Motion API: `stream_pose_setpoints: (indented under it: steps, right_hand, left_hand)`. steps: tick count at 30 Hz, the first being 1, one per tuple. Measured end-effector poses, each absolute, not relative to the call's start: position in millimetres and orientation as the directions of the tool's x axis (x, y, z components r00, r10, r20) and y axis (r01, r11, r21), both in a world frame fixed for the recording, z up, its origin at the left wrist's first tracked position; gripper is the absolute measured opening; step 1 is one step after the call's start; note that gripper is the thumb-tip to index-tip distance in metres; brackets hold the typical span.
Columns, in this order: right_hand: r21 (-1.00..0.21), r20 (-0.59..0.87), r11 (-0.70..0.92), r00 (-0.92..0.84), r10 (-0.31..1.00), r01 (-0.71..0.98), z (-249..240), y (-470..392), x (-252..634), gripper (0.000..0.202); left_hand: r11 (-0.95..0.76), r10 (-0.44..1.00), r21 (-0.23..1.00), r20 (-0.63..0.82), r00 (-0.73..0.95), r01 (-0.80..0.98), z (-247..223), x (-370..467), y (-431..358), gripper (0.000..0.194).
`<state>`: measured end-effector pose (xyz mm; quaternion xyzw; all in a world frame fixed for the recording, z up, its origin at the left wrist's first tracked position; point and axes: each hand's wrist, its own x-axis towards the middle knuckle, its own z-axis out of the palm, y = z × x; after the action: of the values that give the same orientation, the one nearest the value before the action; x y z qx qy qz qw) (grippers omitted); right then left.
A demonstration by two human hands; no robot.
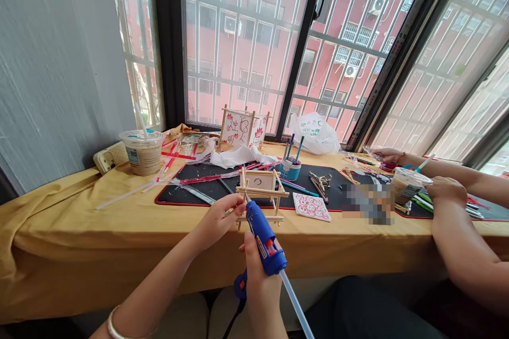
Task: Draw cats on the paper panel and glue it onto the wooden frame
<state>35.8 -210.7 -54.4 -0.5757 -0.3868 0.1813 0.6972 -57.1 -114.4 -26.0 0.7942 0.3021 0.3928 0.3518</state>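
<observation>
My right hand [258, 265] is wrapped round a blue glue gun [262, 238], with a long translucent glue stick coming out of its rear. The gun's tip touches or nearly touches the left upper corner of a small wooden stick frame [280, 192] at the table's front edge. My left hand [222, 220] pinches that frame at its left side, close to the tip. A pale panel [258, 180] with a small dark curved mark shows inside the frame.
Behind stand a decorated paper lantern [239, 128], a blue pen cup [290, 169] and a plastic bag [314, 132]. A drink cup [143, 156] is at left. A patterned square [312, 206] lies right of the frame. Another person's arms [457, 228] rest around a second cup [407, 188] at right.
</observation>
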Motion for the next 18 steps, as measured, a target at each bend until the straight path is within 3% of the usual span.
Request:
stream_pose_setpoints:
  steps: [18]
  right_hand:
    - [-0.943, 0.273, 0.333, 0.617, 0.739, 0.018, -38, -216, 29, 0.028]
  left_hand:
    - [-0.59, 0.738, 0.785, 0.43, 0.52, 0.188, -27, -57, -115, 0.027]
